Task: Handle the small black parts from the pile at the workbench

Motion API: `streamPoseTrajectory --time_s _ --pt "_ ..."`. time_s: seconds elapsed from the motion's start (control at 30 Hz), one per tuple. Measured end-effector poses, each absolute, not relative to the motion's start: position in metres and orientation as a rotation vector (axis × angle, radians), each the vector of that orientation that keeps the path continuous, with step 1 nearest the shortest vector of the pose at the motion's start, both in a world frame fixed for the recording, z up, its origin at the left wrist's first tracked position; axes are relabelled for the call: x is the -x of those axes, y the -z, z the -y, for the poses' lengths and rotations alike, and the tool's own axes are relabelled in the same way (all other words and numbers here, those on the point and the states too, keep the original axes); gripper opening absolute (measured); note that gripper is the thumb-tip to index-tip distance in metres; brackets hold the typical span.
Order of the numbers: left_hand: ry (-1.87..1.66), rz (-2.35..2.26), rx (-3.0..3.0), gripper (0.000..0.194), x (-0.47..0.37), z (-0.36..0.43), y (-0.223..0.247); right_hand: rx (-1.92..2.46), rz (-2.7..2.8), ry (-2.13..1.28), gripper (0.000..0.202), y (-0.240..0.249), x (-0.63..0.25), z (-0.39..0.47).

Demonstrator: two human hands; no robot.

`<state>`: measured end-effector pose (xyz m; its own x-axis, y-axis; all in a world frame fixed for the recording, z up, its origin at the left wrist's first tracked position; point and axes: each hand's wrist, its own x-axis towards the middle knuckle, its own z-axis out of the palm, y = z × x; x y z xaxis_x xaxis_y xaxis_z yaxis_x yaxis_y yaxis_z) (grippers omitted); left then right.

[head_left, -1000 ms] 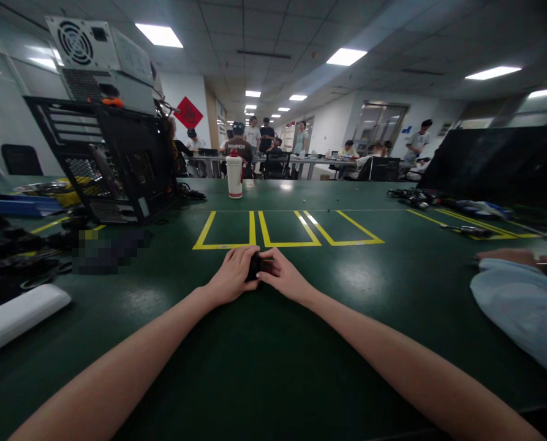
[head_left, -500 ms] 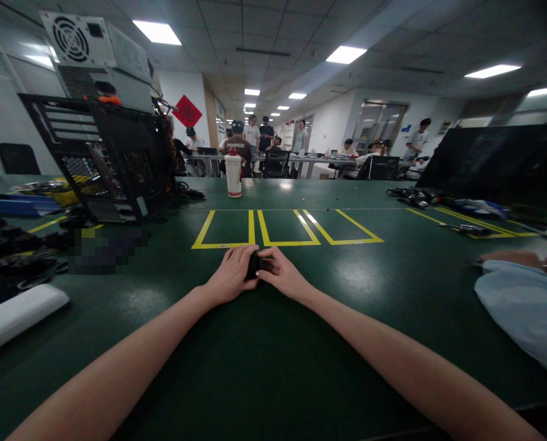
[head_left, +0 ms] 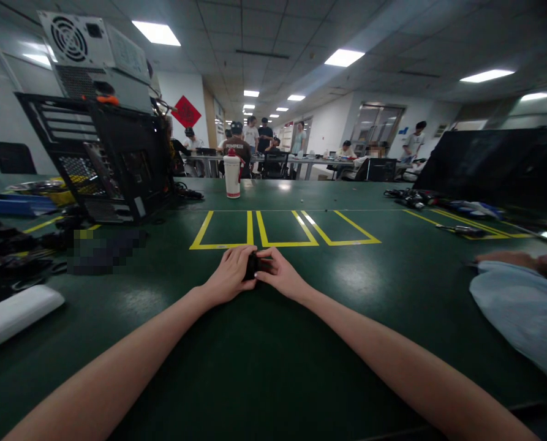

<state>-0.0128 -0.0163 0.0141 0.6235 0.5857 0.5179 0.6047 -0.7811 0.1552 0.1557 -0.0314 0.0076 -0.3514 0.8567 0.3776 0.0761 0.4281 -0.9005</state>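
A small black object (head_left: 252, 267) sits between my two hands, low over the green table (head_left: 255, 361); its kind is mostly hidden by my fingers. My left hand (head_left: 231, 273) wraps round its left side from above, fingers closed. From the right, my right hand (head_left: 282, 273) touches the object with thumb and bent fingers in a pinch. Just beyond the hands lie rectangles of yellow tape (head_left: 286, 244) stuck on the table.
An open computer case (head_left: 117, 159) with power supplies (head_left: 98, 46) on top stands at left, near cables. Behind the tape is a white bottle (head_left: 232, 176). At right are a black monitor (head_left: 494, 171) and another person's sleeve (head_left: 521, 306). A white bar (head_left: 20, 315) lies at left.
My hands keep the same grip on the black object, nearly unmoved. The whole view has shifted very slightly. The other person's hand at the right has moved a little.
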Motion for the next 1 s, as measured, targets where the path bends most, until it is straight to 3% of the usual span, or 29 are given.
streamPoseTrajectory --time_s 0.17,0.43,0.63,0.83,1.0 --pt "0.871 1.018 2.789 0.055 0.0122 0.0168 -0.0145 0.867 1.713 -0.981 0.025 -0.0104 -0.1548 0.0307" --pt "0.847 1.035 2.797 0.06 0.0125 0.0161 -0.0136 0.778 1.728 -1.07 0.036 -0.0073 -0.1576 0.0322" --pt "0.876 1.032 2.786 0.057 0.0119 0.0156 -0.0136 0.816 1.689 -1.025 0.022 -0.0078 -0.155 0.0294" --pt "0.869 1.03 2.791 0.057 0.0118 0.0162 -0.0144 0.817 1.684 -1.074 0.035 -0.0095 -0.1564 0.0296" --pt "0.876 1.035 2.799 0.058 0.012 0.0173 -0.0153 0.789 1.652 -1.116 0.033 -0.0084 -0.1556 0.0315"
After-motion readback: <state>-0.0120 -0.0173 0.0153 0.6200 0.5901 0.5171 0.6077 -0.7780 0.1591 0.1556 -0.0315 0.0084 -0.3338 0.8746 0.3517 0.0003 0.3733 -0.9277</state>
